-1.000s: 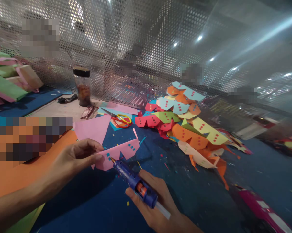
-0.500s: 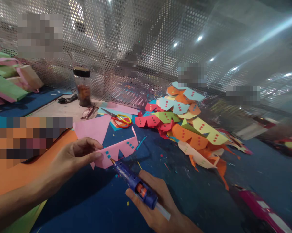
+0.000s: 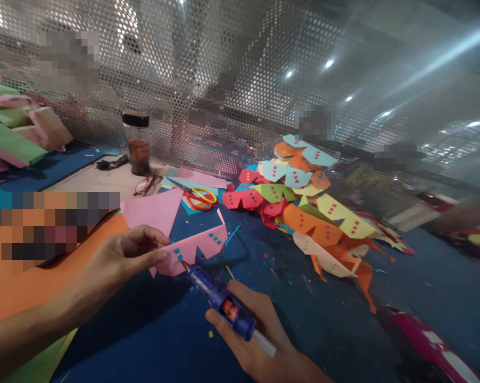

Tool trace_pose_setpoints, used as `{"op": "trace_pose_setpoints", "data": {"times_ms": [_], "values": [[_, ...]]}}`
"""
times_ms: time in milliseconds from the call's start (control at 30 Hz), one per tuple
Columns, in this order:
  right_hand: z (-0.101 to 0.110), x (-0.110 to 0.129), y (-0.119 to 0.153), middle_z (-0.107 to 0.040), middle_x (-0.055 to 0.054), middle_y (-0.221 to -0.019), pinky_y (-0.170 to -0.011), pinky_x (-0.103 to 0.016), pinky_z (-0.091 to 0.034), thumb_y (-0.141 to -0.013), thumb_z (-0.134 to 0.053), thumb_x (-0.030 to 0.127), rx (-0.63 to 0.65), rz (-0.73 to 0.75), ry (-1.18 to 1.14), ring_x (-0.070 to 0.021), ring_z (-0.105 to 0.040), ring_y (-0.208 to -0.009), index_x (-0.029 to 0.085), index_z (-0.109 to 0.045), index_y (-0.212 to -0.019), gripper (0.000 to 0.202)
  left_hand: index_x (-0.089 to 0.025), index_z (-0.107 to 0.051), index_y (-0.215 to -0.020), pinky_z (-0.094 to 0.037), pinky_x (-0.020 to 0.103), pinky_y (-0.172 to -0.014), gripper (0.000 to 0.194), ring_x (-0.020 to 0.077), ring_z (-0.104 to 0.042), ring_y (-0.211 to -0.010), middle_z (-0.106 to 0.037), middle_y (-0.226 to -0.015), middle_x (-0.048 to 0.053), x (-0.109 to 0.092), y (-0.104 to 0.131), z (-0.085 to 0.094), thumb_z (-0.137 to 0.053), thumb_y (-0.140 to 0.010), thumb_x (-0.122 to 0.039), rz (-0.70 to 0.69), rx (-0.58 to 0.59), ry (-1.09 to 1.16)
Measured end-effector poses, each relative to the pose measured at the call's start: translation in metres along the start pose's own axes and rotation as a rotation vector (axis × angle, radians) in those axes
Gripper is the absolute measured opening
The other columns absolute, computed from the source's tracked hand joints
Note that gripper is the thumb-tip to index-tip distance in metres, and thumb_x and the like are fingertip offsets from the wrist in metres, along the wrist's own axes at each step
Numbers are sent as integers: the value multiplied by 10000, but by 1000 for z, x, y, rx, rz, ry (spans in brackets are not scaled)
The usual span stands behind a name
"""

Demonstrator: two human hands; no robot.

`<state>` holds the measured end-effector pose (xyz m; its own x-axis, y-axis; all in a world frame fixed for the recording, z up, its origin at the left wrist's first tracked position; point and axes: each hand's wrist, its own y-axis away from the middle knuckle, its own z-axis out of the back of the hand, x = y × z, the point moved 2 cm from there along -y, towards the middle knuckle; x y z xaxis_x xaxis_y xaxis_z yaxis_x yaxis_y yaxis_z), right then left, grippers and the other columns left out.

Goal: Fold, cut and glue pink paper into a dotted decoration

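Observation:
Pinched between the thumb and fingers of my left hand (image 3: 138, 252) is a folded pink paper piece (image 3: 208, 239) with notches and small blue squares. My right hand (image 3: 251, 319) is closed around a blue glue gun (image 3: 212, 292), a clear glue stick jutting from its back end. The gun's nozzle meets the lower left part of the pink paper, near the blue squares. Behind my left hand lies a flat pink sheet (image 3: 154, 210). Scissors (image 3: 202, 198) with yellow and red handles rest on coloured paper just beyond.
A pile of folded coloured paper shapes (image 3: 312, 229) lies at centre right. A lidded jar (image 3: 139, 143) and glasses (image 3: 144, 184) stand near the perforated metal screen (image 3: 184, 80). A magenta tool (image 3: 435, 343) is at lower right, orange paper (image 3: 20, 292) at left.
The glue gun's rear end has shifted slightly to the left and up. Its nozzle and the pink paper piece stay almost in place.

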<state>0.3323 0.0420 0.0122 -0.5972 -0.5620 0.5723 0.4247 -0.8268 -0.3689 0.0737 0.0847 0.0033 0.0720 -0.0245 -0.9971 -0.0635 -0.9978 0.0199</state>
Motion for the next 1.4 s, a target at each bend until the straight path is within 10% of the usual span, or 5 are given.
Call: {"op": "trace_pose_setpoints", "data": {"times_ms": [1400], "values": [[1, 0, -2, -681, -20, -714, -501, -267, -552, -909, -597, 405, -9, 14, -46, -176, -670, -568, 257, -615, -812, 178, -217, -725, -821, -526, 182, -594, 258, 121, -668, -648, -731, -754, -14, -1, -1, -3, -863, -736, -419, 0, 63, -10]]}}
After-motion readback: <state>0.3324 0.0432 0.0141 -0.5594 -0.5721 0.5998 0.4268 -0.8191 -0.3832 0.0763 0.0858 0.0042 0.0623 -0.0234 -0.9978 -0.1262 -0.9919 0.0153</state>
